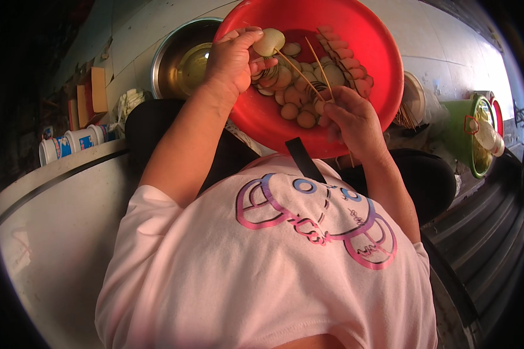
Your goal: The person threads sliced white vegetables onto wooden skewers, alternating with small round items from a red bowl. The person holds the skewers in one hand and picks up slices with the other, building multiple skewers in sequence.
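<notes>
My left hand [236, 56] holds a round pale vegetable slice [269, 42] between thumb and fingers over the left side of a red plastic basin [253, 115]. A thin wooden skewer [299, 72] runs from that slice to my right hand [351, 120], which grips it over the basin's near right part. A second skewer [318, 63] also sticks up from the right fingers. Many round slices [294, 96] lie heaped in the basin. Along its right inner side rest overlapping rows of slices [345, 54], seemingly threaded; their skewers are mostly hidden.
A metal bowl [160, 70] with yellowish liquid stands left of the basin. At the right are a bundle of skewers [405, 115], a whitish tub [412, 91], a green bucket [458, 126] and a plastic bottle [489, 138]. White tubs [72, 141] and a cardboard box [97, 94] stand at the left.
</notes>
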Available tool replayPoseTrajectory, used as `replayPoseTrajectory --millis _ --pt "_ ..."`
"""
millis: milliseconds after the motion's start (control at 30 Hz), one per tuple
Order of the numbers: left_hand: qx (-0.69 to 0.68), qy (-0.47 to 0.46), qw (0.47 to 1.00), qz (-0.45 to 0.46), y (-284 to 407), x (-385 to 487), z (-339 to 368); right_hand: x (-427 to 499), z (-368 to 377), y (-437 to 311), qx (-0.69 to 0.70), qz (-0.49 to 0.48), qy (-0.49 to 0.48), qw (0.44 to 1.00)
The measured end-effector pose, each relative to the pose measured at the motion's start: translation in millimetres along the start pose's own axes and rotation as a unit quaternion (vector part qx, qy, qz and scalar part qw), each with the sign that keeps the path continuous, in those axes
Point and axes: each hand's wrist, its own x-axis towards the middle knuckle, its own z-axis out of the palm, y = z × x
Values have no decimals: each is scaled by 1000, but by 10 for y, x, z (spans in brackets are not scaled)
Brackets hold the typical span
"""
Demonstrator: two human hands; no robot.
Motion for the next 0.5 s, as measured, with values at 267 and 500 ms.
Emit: replayPoseTrajectory --millis 267,500 --pt "-8 2 1000 -13 -49 46 -17 0 -2 28 9 -8 -9 1000" --pt "-52 -60 995 -53 -159 -19 21 11 6 96 11 -34 2 999"
